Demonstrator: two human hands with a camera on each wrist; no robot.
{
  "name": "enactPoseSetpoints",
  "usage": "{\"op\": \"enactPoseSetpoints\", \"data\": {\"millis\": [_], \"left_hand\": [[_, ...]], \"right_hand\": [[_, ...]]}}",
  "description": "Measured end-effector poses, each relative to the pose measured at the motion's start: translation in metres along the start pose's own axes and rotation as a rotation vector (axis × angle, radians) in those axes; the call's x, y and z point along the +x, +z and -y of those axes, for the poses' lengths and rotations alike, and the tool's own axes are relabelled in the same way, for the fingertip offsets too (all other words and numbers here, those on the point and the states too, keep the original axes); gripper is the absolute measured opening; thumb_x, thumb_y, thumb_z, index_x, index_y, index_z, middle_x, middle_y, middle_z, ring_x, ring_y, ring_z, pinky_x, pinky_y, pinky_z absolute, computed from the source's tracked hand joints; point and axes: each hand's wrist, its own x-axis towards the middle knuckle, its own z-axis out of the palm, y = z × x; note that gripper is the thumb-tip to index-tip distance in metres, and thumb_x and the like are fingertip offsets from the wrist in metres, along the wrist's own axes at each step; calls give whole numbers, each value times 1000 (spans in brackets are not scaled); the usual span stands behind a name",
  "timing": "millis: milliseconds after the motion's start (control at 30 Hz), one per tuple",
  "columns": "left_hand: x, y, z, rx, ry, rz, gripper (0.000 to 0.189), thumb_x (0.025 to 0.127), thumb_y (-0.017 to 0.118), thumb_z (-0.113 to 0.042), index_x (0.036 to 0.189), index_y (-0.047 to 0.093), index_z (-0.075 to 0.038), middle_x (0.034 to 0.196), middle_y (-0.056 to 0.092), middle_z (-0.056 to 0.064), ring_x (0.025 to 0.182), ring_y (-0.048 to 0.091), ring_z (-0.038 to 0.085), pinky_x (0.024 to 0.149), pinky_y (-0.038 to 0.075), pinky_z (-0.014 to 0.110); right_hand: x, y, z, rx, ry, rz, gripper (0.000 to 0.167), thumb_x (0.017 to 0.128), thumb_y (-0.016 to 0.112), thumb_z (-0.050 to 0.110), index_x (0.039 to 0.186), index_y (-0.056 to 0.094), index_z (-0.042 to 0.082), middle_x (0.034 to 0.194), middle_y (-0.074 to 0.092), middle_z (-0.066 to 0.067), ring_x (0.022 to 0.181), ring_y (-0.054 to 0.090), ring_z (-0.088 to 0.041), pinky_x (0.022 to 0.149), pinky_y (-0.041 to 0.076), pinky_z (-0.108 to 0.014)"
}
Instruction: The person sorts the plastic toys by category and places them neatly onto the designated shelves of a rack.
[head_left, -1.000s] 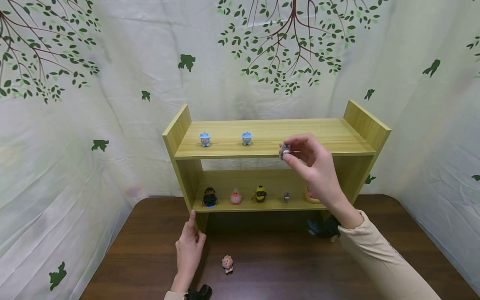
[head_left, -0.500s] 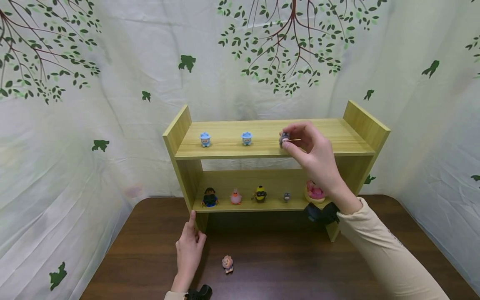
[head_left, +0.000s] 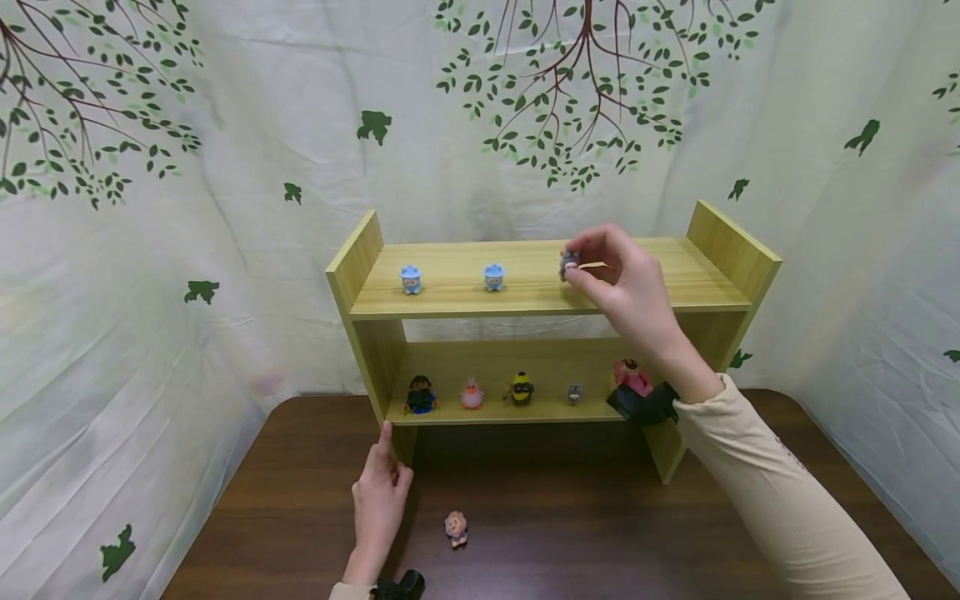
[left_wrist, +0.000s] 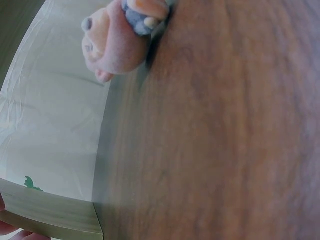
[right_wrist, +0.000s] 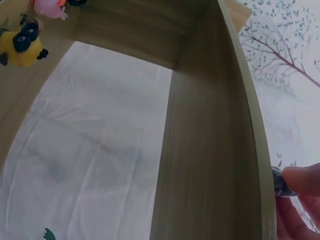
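Note:
Between thumb and fingertips, my right hand (head_left: 626,279) pinches a small grey toy figurine (head_left: 569,264). It is over the upper board of a light wooden shelf (head_left: 540,314), right of two blue-hatted figurines (head_left: 411,279). In the right wrist view the grey figurine (right_wrist: 282,182) shows partly, past the board's edge. My left hand (head_left: 381,500) holds the shelf's lower left side, its index fingertip at the corner of the lower board. Some of its fingers (left_wrist: 30,236) appear along the side panel in the left wrist view. A peach-coloured figurine (head_left: 456,529) lies on the table nearby.
Several figurines stand along the lower board: a dark-haired one (head_left: 420,395), a pink one (head_left: 472,394), a yellow one (head_left: 521,388), a small grey one (head_left: 573,394) and a larger pink one (head_left: 632,377), partly behind the right wrist's black camera (head_left: 643,404). The table (head_left: 562,533) is dark brown.
My right hand has risen from the upper board's front edge to over the board, carrying the grey figurine up and back. The left hand stays at the shelf's corner.

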Motion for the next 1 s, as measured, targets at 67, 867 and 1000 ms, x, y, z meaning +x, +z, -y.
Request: {"op": "enactPoseSetpoints", "data": {"millis": [67,867,1000], "left_hand": [[0,0,0,-1,6,-4,96,76,60,15,152,21,-28,76,42,6,52,27,7,46,26,24],[1,1,-1,8,26,-21,100,73,61,17,152,21,-30,77,42,5,54,23,2,45,24,23],[1,1,-1,7,25,-18,100,74,61,17,152,21,-29,76,42,5,54,23,3,45,24,23]], "right_hand": [[2,-1,-1,-22,0,7,22,85,63,-8,106,57,-7,101,61,-13,93,60,-17,80,51,-26],[13,-1,-2,-197,143,113,20,88,63,-4,106,56,-4,101,62,-14,94,61,-22,81,50,-28],[12,-1,-3,-205,147,129,21,88,63,-5,107,55,-4,102,62,-15,96,61,-23,82,50,-30]]}}
